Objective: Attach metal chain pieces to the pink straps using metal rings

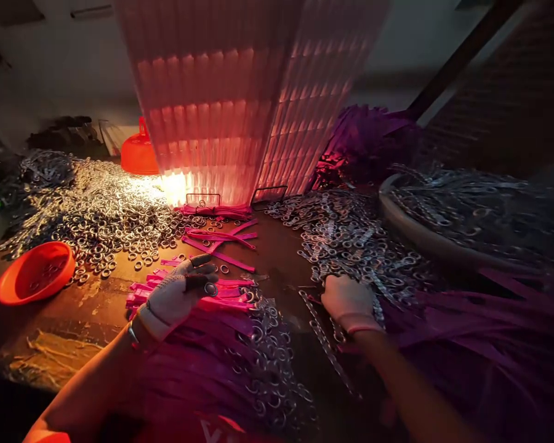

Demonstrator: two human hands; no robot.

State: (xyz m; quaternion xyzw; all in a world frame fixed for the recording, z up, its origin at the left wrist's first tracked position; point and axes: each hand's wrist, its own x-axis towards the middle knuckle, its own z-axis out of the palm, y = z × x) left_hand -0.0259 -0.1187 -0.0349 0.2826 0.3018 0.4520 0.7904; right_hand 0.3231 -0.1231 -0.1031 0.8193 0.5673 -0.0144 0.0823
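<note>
My left hand (pixel 178 298), in a pale glove with dark fingertips, is over the ends of pink-purple straps (pixel 138 289). A metal ring (pixel 211 289) sits at its fingertips, gripped between thumb and fingers. To the right, my right hand (pixel 348 301), also in a pale glove, is closed at the near edge of a heap of metal chain pieces (pixel 351 237). Its fingers face away, so what they hold is hidden. Beside it a length of chain (pixel 330 347) lies on the dark table (pixel 290 264). Straps with metal clasps (pixel 272 344) lie between my arms.
A large heap of metal rings (pixel 115 227) spreads at left, by an orange bowl (pixel 37 274). Behind it hangs a lit orange lamp (pixel 139 154). Ribbed translucent panels (pixel 212 123) stand at the back. A wide basin (pixel 425 221) of chains and purple straps (pixel 480 320) are at right.
</note>
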